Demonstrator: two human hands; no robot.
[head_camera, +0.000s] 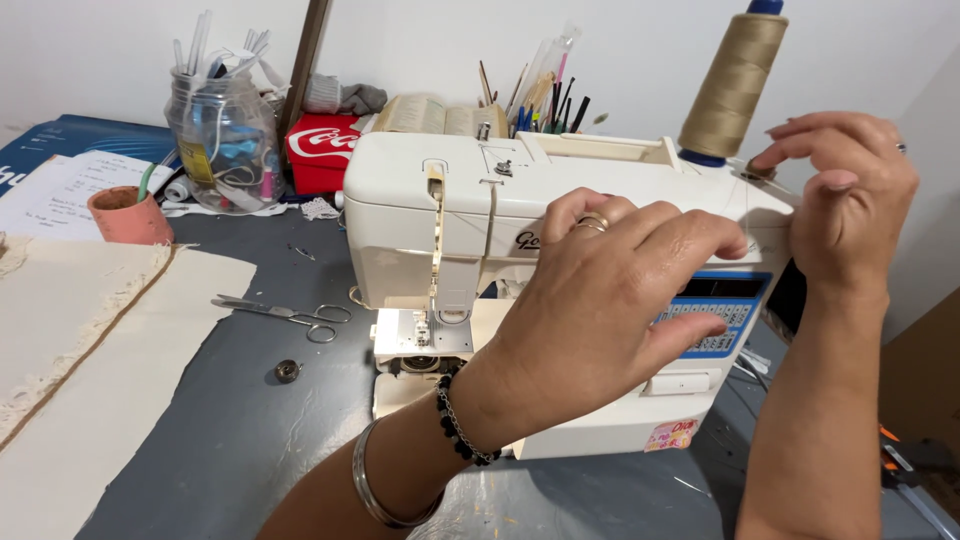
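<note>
grey table (230, 430) | sewing machine (420, 190) under both hands | right fingers (790, 140) beside thread cone (735, 80)

Light was bright & even, soft, prob. from overhead/front; no hard glare. White wall (640, 40) ran near blown out at top. Sewing machine (560, 210) body was well lit w/ faint sheen only. Soft shadows fell under the left hand (600, 300) onto machine front and beneath the machine onto the grey table (230, 430). Focus was sharp across the middle; scissors (285, 315) crisp. Slight wide-angle stretch at edges; right forearm bottom-right looked a bit soft.
</note>
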